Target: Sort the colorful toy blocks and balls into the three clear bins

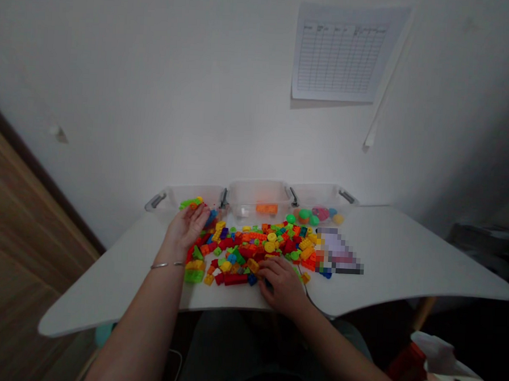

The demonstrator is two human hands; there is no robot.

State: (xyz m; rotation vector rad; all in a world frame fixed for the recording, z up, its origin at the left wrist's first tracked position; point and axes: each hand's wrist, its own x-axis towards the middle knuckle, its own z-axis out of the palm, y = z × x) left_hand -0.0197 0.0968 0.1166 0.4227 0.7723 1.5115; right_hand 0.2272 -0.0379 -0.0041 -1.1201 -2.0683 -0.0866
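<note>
My left hand (189, 226), with a silver bangle at the wrist, reaches over the left clear bin (173, 196). Its palm is turned up and the fingers look loosely apart. Green and yellow toy bricks (190, 203) show just beyond the fingertips; blue pieces (211, 216) lie beside them. Down at the near edge of a heap of mixed building bricks (252, 236), my right hand (281, 286) has its fingers curled at an amber building brick (253, 265). A long red brick (235, 279) and a dark blue one (252, 279) lie close to it.
The middle bin (259, 189) holds an orange block (266, 209). In the right bin (320, 191) are several rounded coloured pieces (320, 213). A pixelated flat device (339, 252) lies right of the heap on the white table (404, 255). A bag (445, 371) stands below, right.
</note>
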